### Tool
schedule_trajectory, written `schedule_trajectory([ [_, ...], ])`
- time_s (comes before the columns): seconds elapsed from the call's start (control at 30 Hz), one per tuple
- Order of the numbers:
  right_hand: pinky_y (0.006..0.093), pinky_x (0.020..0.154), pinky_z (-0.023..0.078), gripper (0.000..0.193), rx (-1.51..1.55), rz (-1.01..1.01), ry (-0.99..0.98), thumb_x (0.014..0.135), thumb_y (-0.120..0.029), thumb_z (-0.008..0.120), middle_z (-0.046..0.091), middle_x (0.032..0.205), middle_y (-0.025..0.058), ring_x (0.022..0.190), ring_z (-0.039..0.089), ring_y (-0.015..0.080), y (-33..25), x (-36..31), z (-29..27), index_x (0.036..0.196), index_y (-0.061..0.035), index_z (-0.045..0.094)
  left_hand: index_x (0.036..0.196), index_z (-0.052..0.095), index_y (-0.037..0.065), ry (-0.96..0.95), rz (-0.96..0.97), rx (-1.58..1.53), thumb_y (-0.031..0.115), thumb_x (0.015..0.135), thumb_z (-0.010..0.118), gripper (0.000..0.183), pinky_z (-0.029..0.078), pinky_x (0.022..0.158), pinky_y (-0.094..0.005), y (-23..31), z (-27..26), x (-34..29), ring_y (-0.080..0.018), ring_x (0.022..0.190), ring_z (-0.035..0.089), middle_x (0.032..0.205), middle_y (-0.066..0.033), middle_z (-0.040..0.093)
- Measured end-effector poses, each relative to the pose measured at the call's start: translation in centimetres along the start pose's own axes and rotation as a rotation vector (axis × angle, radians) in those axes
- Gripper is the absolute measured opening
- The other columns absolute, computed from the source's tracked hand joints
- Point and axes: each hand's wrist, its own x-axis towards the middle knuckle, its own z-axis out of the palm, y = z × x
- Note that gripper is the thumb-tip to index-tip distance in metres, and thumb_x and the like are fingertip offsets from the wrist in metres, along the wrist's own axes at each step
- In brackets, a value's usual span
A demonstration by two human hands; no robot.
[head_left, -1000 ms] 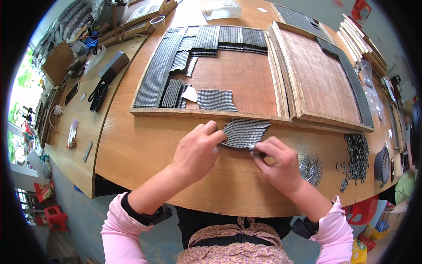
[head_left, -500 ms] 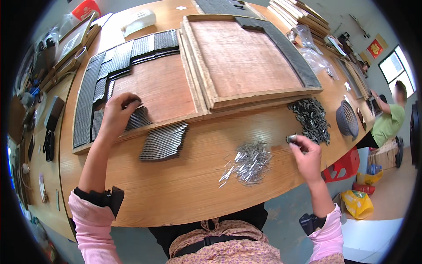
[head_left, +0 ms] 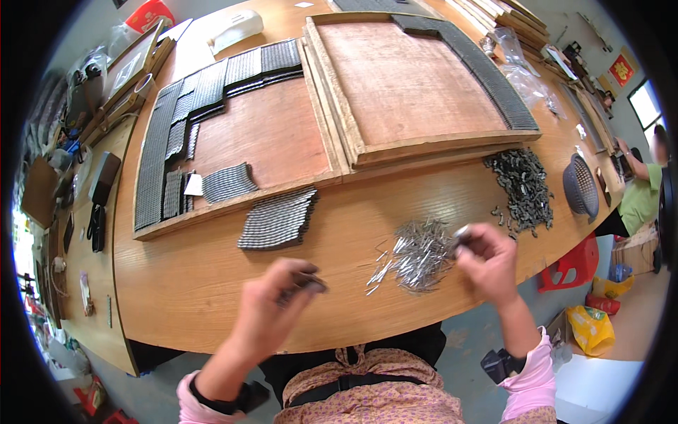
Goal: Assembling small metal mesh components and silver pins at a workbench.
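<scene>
My left hand (head_left: pixel 272 307) is held over the near part of the table, its fingers closed on small dark pieces (head_left: pixel 305 280) whose exact kind is blurred. At the right edge of a heap of thin silver metal pins (head_left: pixel 418 258), my right hand (head_left: pixel 491 261) pinches something small, partly hidden by the fingers. Beyond it lies a pile of small dark links (head_left: pixel 522 187). Left of the pins, a ribbed dark grey linked mat (head_left: pixel 279 220) rests against the front of a wooden tray (head_left: pixel 233 206). Similar mats (head_left: pixel 229 182) lie inside that tray, along with a small white piece (head_left: pixel 193 185).
A second wooden tray (head_left: pixel 438 152) stands to the right, with dark linked strips (head_left: pixel 487 78) along its far and right sides. A grey plastic basket (head_left: pixel 580 187) is near the table's right edge. A person in a green top (head_left: pixel 639 187) works at the far right.
My left hand has left the tray and come toward me, now with dark pieces in its fingers. My right hand has moved from beside the dark links to the pins. The view has shifted slightly.
</scene>
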Motion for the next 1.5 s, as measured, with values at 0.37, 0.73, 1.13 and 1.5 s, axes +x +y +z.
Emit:
schedule_trajectory([
  [0.37,0.0299,0.068,0.054,0.028,-0.044,-0.448,-0.444,0.071,0.011,0.071,0.068,0.091,0.0128,0.079,0.067,0.0225,-3.9,-2.9,7.6,0.096,-0.0007,0.066,0.098,0.068,0.001,-0.139,0.067,-0.016,0.005,0.081,0.07,0.017,0.05,0.06,-0.0301,0.0,2.9,-2.1,-0.022,0.068,0.064,0.082,-0.0119,0.066],
  [0.73,0.0301,0.059,0.054,0.03,-0.121,-0.59,-0.424,0.069,0.006,0.073,0.068,0.088,0.0109,0.072,0.067,0.0245,-4.6,-4.6,8.5,0.095,-0.0038,0.064,0.093,0.068,0.009,-0.066,0.255,0.228,0.01,0.077,0.072,0.017,0.05,0.057,-0.0338,0.2,2.1,-3.4,-0.0231,0.067,0.062,0.077,-0.0058,0.063],
  [1.13,0.0362,0.077,0.052,0.026,-0.232,-0.388,-0.417,0.078,-0.006,0.071,0.066,0.101,0.0119,0.09,0.065,0.0256,-3.1,-2.0,8.6,0.103,-0.0033,0.066,0.09,0.07,0.005,-0.024,0.098,0.105,0.008,0.078,0.072,0.012,0.05,0.057,-0.0308,-1.5,1.3,-3.8,-0.0213,0.065,0.062,0.077,-0.0077,0.065],
  [1.5,0.0329,0.085,0.042,0.039,-0.696,-0.869,-0.682,0.08,-0.033,0.068,0.06,0.108,0.0054,0.097,0.056,0.0203,-1.1,-6.8,8.5,0.105,-0.0032,0.065,0.089,0.069,0.003,0.168,0.221,0.367,0.0,0.074,0.072,0.015,0.051,0.058,-0.028,-2.5,1.1,-3.3,-0.0192,0.068,0.065,0.082,-0.0074,0.068],
])
